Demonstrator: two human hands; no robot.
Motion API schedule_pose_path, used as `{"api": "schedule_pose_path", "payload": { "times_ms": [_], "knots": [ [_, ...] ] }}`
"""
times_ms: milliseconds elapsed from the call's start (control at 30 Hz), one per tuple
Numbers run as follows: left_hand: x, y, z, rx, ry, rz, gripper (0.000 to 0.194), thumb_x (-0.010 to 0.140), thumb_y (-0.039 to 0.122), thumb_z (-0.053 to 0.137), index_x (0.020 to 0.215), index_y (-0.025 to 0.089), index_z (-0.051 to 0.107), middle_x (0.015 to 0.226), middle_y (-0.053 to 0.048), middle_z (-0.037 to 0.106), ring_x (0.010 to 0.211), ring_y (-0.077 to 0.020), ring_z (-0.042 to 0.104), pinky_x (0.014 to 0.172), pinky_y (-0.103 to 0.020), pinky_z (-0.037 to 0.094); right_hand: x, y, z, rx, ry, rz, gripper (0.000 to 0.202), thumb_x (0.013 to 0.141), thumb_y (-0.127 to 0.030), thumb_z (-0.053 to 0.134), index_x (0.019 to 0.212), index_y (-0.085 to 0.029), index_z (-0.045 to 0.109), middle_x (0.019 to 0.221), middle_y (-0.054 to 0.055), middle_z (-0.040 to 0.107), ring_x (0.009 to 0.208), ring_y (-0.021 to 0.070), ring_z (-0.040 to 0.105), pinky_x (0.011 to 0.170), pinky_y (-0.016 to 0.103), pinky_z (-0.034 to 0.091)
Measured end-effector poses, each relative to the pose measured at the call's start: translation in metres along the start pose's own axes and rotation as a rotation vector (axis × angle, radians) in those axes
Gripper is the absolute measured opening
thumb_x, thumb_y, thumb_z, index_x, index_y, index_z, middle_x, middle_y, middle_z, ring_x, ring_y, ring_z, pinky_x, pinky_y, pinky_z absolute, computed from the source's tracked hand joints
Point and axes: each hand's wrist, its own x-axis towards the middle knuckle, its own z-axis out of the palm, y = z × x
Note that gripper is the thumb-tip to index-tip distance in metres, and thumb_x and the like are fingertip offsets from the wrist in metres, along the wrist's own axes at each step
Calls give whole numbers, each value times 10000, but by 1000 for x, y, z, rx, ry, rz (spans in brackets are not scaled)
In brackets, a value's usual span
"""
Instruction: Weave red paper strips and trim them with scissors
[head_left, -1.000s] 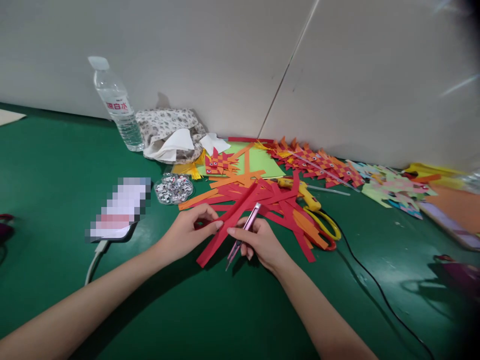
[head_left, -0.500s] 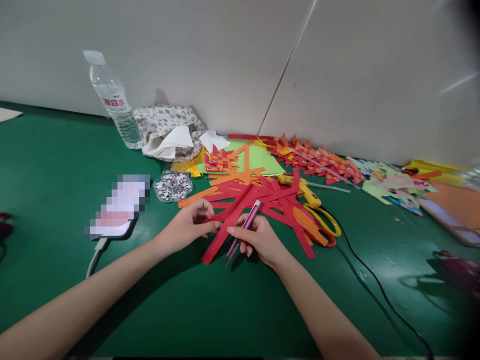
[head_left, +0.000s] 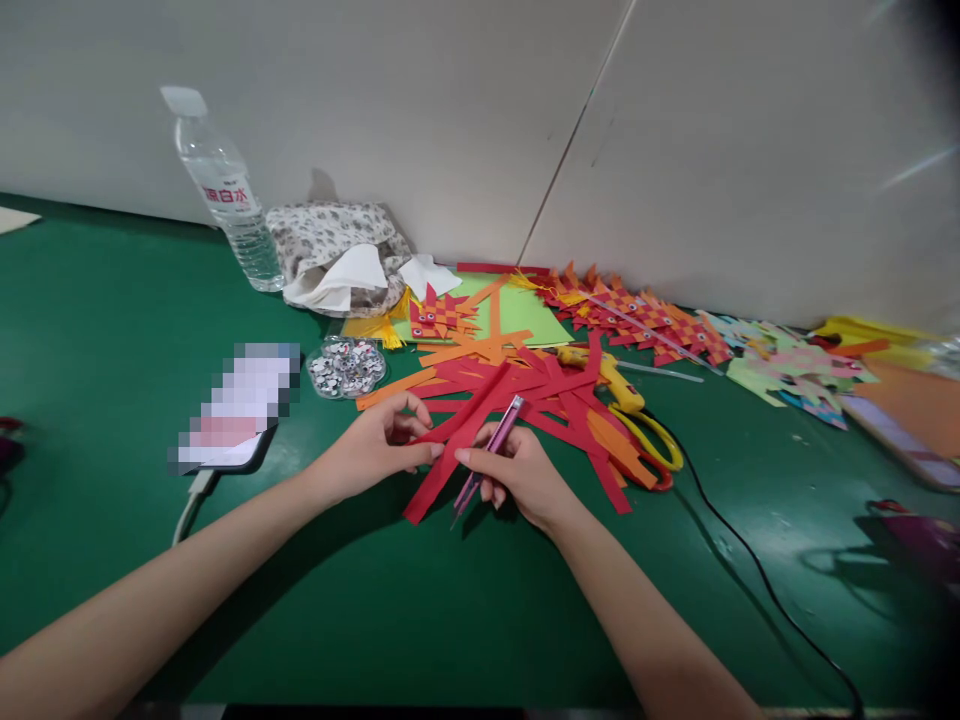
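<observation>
- Between the fingers of the left hand [head_left: 382,450] and the right hand [head_left: 525,478], a red paper strip [head_left: 472,424] slants above the worktop [head_left: 337,620].
- The left fingers pinch the strip; the right fingers are closed round a pink cutter [head_left: 505,424], their thumb tip against the strip.
- The step in hand looks like handling this one strip; the next move seems to call for a steady pinch and the cutter's tip clear of the left fingers.
- Just beyond the fingers lies a heap of red and orange strips [head_left: 574,410].
- Well left of the fingers, beyond a phone [head_left: 247,400] with a pixelated screen, a bottle [head_left: 229,205] bears red characters: 白水 reads, the first is doubtful.
</observation>
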Motion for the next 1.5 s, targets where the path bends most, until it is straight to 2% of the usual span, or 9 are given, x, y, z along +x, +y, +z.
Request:
{"api": "schedule_pose_path", "payload": {
  "times_ms": [333, 633, 867, 1000, 1067, 1200, 1267, 1433, 1500],
  "knots": [
    [0, -2, 0, 78, 60, 80, 359, 664, 207, 714, 735, 212, 361, 625, 85, 458, 514, -65, 464, 497, -213, 385, -1, -2, 2, -15, -3, 4, 286, 659, -360, 763, 686, -178, 543, 351, -64, 545, 262, 51, 433, 281, 121, 323],
    [2, -4, 2, -36, 96, 31, 410, 616, 125, 734, 684, 200, 336, 602, 97, 460, 532, -49, 478, 500, -176, 369, 1, -2, 3, 0, 2, 3, 283, 637, -341, 771, 666, -172, 545, 343, -67, 538, 258, 45, 429, 272, 111, 316],
    [3, -3, -3, -158, 73, -7, 422, 638, 149, 732, 681, 207, 316, 581, 84, 497, 645, -133, 656, 611, -242, 488, 1, -2, 2, 32, 48, 4, 281, 613, -326, 783, 646, -170, 552, 329, -71, 514, 263, 47, 436, 268, 110, 315],
    [2, -3, -6, -9, 72, 42, 389, 646, 194, 747, 709, 200, 363, 587, 98, 434, 536, -69, 540, 538, -203, 430, 1, -3, 3, 37, 61, 0, 292, 613, -341, 784, 645, -171, 549, 336, -69, 516, 262, 48, 431, 267, 116, 308],
    [2, -4, -6, 113, 72, 89, 362, 640, 213, 759, 740, 192, 411, 636, 86, 447, 554, -62, 501, 535, -195, 412, 0, -3, 4, 44, 64, -5, 296, 617, -351, 782, 647, -169, 550, 339, -72, 512, 264, 48, 433, 268, 117, 308],
    [0, -3, -5, 217, 29, 176, 312, 663, 256, 748, 874, 176, 531, 847, 4, 592, 790, -127, 592, 723, -267, 488, -1, -4, 3, 22, 25, -22, 292, 643, -370, 775, 659, -157, 575, 350, -70, 521, 273, 42, 435, 276, 112, 315],
    [-1, -3, -3, 220, 2, 188, 252, 720, 281, 703, 911, 165, 587, 901, -25, 636, 838, -142, 611, 761, -282, 495, -2, -4, 2, -13, -16, -26, 290, 664, -387, 764, 677, -148, 601, 370, -58, 546, 275, 39, 434, 284, 115, 326],
    [-3, -4, -6, 420, 23, 201, 189, 822, 350, 606, 863, 185, 688, 799, -10, 694, 662, -119, 592, 593, -231, 454, -4, -6, -1, -26, -49, -46, 299, 669, -398, 770, 649, -151, 601, 395, -49, 572, 277, 32, 431, 289, 111, 330],
    [-4, -3, -8, 541, 36, 262, 171, 832, 333, 597, 867, 202, 702, 801, -3, 709, 667, -122, 596, 603, -234, 448, -6, -9, -4, 28, -24, -74, 302, 653, -389, 782, 623, -160, 587, 377, -54, 558, 274, 38, 436, 277, 110, 319]
  ]
}}
